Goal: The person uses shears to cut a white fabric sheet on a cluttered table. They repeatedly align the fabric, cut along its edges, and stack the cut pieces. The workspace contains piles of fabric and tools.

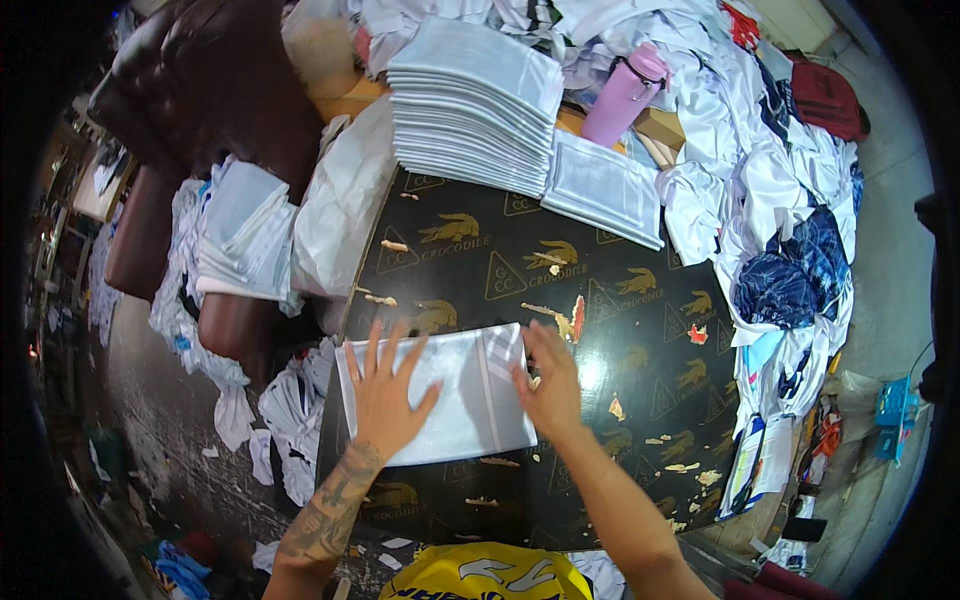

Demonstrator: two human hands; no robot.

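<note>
Cloth (455,405) on table (620,480), stack (475,115) behind it, bottle (622,105) right of stack, armchair (205,85) left of table

Black tabletop (590,485): gold lettering (455,242), reptile emblems, triangles, repeated around the fingers (389,348). Yellow garment (460,560): dark lettering (425,592), below the fingers.

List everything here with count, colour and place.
Flat printed tabletop: one, black and gold, centre
Folded rectangular cloth: one, white with grey bands, tabletop's near side
Tall stack of folded cloths: one, white, tabletop's far side
Low stack of folded cloths: one, white, beside tall stack
Cylindrical bottle: one, pink, behind low stack
Loose fabric heap: uncountable, mostly white, far and right
Padded leathery chair: one, brown, upper left
Draped cloths: several, white, on chair
Rounded fabric item: one, maroon, upper right
Blurred clutter: uncountable, mixed, outer edges
Garment: one, yellow, bottom centre
Left hand: one, bare, flat on folded cloth
Right hand: one, bare, its right edge
</note>
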